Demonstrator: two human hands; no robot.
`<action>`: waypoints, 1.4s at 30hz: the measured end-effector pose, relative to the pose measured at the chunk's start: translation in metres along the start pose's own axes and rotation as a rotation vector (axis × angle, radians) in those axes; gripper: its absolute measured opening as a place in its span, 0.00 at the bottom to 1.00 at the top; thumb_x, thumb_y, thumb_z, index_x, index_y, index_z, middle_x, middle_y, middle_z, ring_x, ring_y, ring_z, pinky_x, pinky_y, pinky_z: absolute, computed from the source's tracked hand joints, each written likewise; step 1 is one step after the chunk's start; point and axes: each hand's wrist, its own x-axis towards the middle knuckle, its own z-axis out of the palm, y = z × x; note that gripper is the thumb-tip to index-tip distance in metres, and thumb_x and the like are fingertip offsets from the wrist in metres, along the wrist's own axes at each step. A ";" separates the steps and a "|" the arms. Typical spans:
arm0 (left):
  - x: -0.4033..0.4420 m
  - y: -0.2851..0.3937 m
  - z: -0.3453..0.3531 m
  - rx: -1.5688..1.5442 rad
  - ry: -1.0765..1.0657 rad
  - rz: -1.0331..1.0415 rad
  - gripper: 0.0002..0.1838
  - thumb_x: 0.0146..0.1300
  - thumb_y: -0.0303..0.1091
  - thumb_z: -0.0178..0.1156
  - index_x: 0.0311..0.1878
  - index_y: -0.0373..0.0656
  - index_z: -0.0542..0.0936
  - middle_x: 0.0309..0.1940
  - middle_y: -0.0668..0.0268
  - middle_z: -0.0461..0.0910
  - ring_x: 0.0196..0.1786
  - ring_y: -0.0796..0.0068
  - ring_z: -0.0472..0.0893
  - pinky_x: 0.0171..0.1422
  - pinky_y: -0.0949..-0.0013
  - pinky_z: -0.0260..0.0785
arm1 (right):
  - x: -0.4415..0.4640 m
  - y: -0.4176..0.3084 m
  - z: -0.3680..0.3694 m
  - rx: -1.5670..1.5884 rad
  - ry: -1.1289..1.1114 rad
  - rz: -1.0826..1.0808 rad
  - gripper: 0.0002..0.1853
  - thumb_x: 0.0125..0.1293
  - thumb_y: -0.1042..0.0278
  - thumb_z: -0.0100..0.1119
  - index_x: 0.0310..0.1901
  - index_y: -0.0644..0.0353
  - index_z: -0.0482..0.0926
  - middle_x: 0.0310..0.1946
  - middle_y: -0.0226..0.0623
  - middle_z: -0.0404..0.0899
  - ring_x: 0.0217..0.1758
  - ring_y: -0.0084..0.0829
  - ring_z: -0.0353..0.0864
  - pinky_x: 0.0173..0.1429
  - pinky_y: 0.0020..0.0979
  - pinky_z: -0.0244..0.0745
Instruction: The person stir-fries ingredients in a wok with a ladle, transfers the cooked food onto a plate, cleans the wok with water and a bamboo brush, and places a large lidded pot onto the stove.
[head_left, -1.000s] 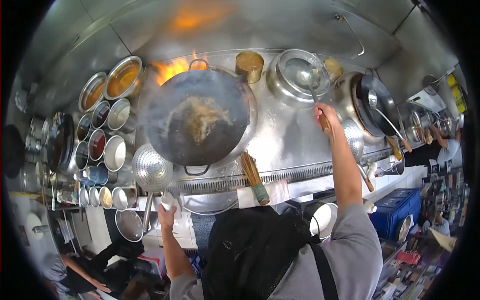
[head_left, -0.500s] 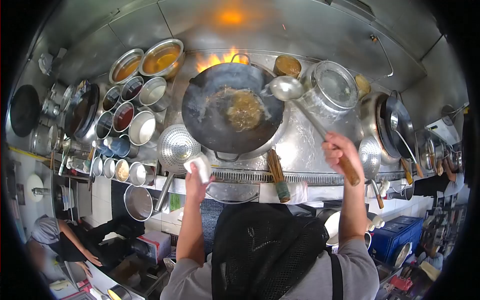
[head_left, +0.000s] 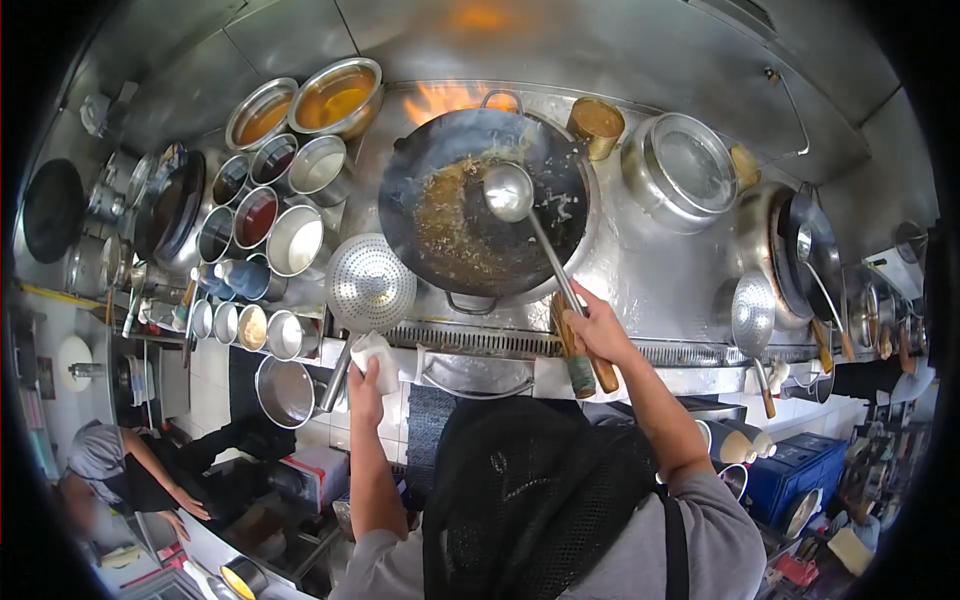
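Note:
My right hand (head_left: 598, 328) is closed around the wooden-ended handle of a ladle (head_left: 509, 192). The ladle's metal bowl is inside a large dark wok (head_left: 408, 215), over brown, bubbling liquid with small bits (head_left: 440, 225). My left hand (head_left: 366, 395) grips a folded white cloth (head_left: 374, 360). That hand is beside the handle of a perforated strainer (head_left: 370, 285) lying left of the wok; whether they touch I cannot tell. Under my right hand, a bundled bamboo brush (head_left: 575, 360) lies at the stove's front edge.
Flames (head_left: 445, 100) rise behind the wok. Metal bowls of orange liquid (head_left: 335, 100) and several sauce containers (head_left: 255, 225) stand at left. A large lidded pot (head_left: 685, 170), a tin (head_left: 597, 128) and another strainer (head_left: 752, 310) are at right. A person (head_left: 130, 465) is at lower left.
My right hand has moved left and nearer to me, bringing the ladle bowl into the wok. The wok's contents have spread leftward. My left hand with the cloth has moved down and left.

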 end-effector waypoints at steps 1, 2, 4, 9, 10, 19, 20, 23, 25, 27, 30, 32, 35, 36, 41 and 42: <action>0.000 -0.003 0.001 -0.132 -0.032 -0.047 0.25 0.84 0.45 0.56 0.75 0.41 0.69 0.65 0.60 0.80 0.63 0.63 0.84 0.64 0.54 0.80 | 0.003 -0.010 -0.002 0.177 -0.125 0.159 0.38 0.72 0.69 0.61 0.82 0.63 0.62 0.34 0.51 0.87 0.31 0.35 0.88 0.46 0.42 0.83; -0.002 -0.002 0.007 -0.132 -0.032 -0.054 0.25 0.84 0.45 0.56 0.75 0.41 0.69 0.65 0.60 0.80 0.63 0.63 0.84 0.64 0.54 0.80 | 0.004 -0.014 -0.002 0.352 -0.249 0.321 0.38 0.72 0.69 0.60 0.82 0.62 0.62 0.32 0.50 0.86 0.30 0.35 0.86 0.45 0.42 0.83; -0.003 0.015 0.032 -0.271 -0.035 -0.236 0.29 0.84 0.52 0.53 0.77 0.43 0.68 0.68 0.61 0.79 0.66 0.60 0.82 0.65 0.46 0.80 | 0.000 0.018 0.014 0.023 -0.143 0.119 0.39 0.72 0.71 0.60 0.84 0.52 0.61 0.32 0.48 0.84 0.30 0.42 0.87 0.44 0.45 0.84; 0.026 0.035 0.121 -0.312 -0.256 -0.403 0.29 0.86 0.56 0.46 0.76 0.44 0.69 0.68 0.58 0.78 0.68 0.53 0.80 0.72 0.36 0.74 | -0.047 0.036 -0.020 -0.445 0.277 -0.206 0.39 0.70 0.74 0.63 0.81 0.38 0.65 0.45 0.51 0.86 0.43 0.57 0.87 0.48 0.54 0.83; 0.033 0.035 0.137 -0.319 -0.310 -0.413 0.30 0.86 0.56 0.44 0.76 0.43 0.68 0.66 0.58 0.79 0.67 0.53 0.80 0.73 0.35 0.73 | -0.059 0.040 -0.025 -0.459 0.350 -0.183 0.40 0.70 0.74 0.63 0.82 0.38 0.65 0.45 0.50 0.86 0.43 0.57 0.87 0.48 0.53 0.83; 0.093 0.021 0.184 -0.239 -0.400 -0.534 0.15 0.76 0.41 0.67 0.57 0.44 0.78 0.46 0.62 0.84 0.49 0.62 0.86 0.49 0.53 0.84 | -0.158 0.120 0.015 -0.581 0.598 0.269 0.43 0.68 0.74 0.62 0.84 0.44 0.60 0.45 0.53 0.85 0.39 0.59 0.86 0.44 0.56 0.82; 0.096 0.023 0.186 -0.221 -0.422 -0.545 0.15 0.76 0.41 0.67 0.57 0.44 0.78 0.46 0.62 0.84 0.49 0.62 0.86 0.49 0.53 0.84 | -0.162 0.126 0.022 -0.593 0.591 0.329 0.43 0.68 0.74 0.62 0.84 0.44 0.60 0.45 0.53 0.85 0.40 0.59 0.87 0.46 0.57 0.82; 0.098 0.018 0.182 -0.153 -0.454 -0.528 0.12 0.73 0.35 0.68 0.53 0.43 0.79 0.43 0.61 0.84 0.46 0.62 0.87 0.48 0.54 0.84 | -0.173 0.145 0.038 -0.582 0.558 0.424 0.44 0.67 0.75 0.61 0.84 0.44 0.58 0.45 0.55 0.86 0.44 0.60 0.87 0.50 0.59 0.81; 0.105 0.009 0.178 -0.174 -0.466 -0.495 0.09 0.69 0.30 0.67 0.49 0.42 0.80 0.41 0.61 0.85 0.43 0.61 0.87 0.46 0.55 0.83 | -0.177 0.158 0.046 -0.538 0.568 0.442 0.46 0.67 0.75 0.60 0.85 0.43 0.54 0.48 0.58 0.86 0.47 0.63 0.87 0.53 0.60 0.81; 0.108 0.007 0.179 -0.170 -0.452 -0.518 0.09 0.68 0.29 0.67 0.48 0.42 0.79 0.40 0.61 0.85 0.43 0.62 0.87 0.45 0.55 0.83 | -0.175 0.159 0.050 -0.499 0.575 0.499 0.46 0.68 0.75 0.60 0.85 0.43 0.54 0.49 0.60 0.86 0.48 0.64 0.87 0.54 0.60 0.81; 0.113 0.005 0.179 -0.184 -0.462 -0.520 0.09 0.66 0.28 0.67 0.47 0.41 0.80 0.41 0.60 0.85 0.42 0.62 0.87 0.44 0.56 0.83 | -0.169 0.162 0.048 -0.453 0.595 0.502 0.46 0.69 0.73 0.59 0.86 0.43 0.51 0.49 0.64 0.86 0.50 0.66 0.86 0.56 0.60 0.81; 0.115 0.002 0.176 -0.182 -0.478 -0.533 0.10 0.69 0.32 0.68 0.49 0.42 0.80 0.41 0.61 0.85 0.42 0.62 0.87 0.45 0.56 0.84 | -0.165 0.164 0.045 -0.360 0.630 0.418 0.46 0.69 0.72 0.59 0.86 0.42 0.50 0.47 0.65 0.86 0.49 0.66 0.86 0.55 0.60 0.80; 0.111 0.005 0.174 -0.200 -0.516 -0.528 0.15 0.76 0.43 0.67 0.53 0.42 0.80 0.44 0.62 0.85 0.43 0.63 0.87 0.47 0.57 0.84 | -0.158 0.150 0.036 -0.413 0.603 0.501 0.45 0.69 0.71 0.59 0.85 0.44 0.52 0.47 0.66 0.86 0.49 0.67 0.86 0.55 0.61 0.80; 0.108 0.009 0.173 -0.209 -0.522 -0.531 0.15 0.76 0.43 0.67 0.53 0.42 0.80 0.44 0.62 0.85 0.43 0.63 0.87 0.47 0.57 0.84 | -0.156 0.143 0.036 -0.423 0.607 0.501 0.45 0.69 0.71 0.59 0.85 0.44 0.52 0.47 0.66 0.86 0.49 0.67 0.86 0.55 0.61 0.80; 0.080 0.044 0.143 -0.185 -0.569 -0.518 0.30 0.80 0.63 0.53 0.61 0.44 0.79 0.49 0.64 0.85 0.49 0.66 0.87 0.52 0.58 0.84 | -0.149 0.149 0.043 -0.524 0.607 0.490 0.41 0.69 0.71 0.59 0.84 0.51 0.58 0.44 0.66 0.86 0.48 0.64 0.87 0.54 0.59 0.80; 0.075 0.050 0.136 -0.228 -0.537 -0.558 0.32 0.79 0.66 0.52 0.61 0.43 0.79 0.50 0.63 0.85 0.50 0.67 0.87 0.55 0.59 0.83 | -0.146 0.148 0.043 -0.453 0.677 0.334 0.40 0.70 0.71 0.59 0.84 0.51 0.59 0.42 0.65 0.86 0.46 0.62 0.87 0.53 0.59 0.80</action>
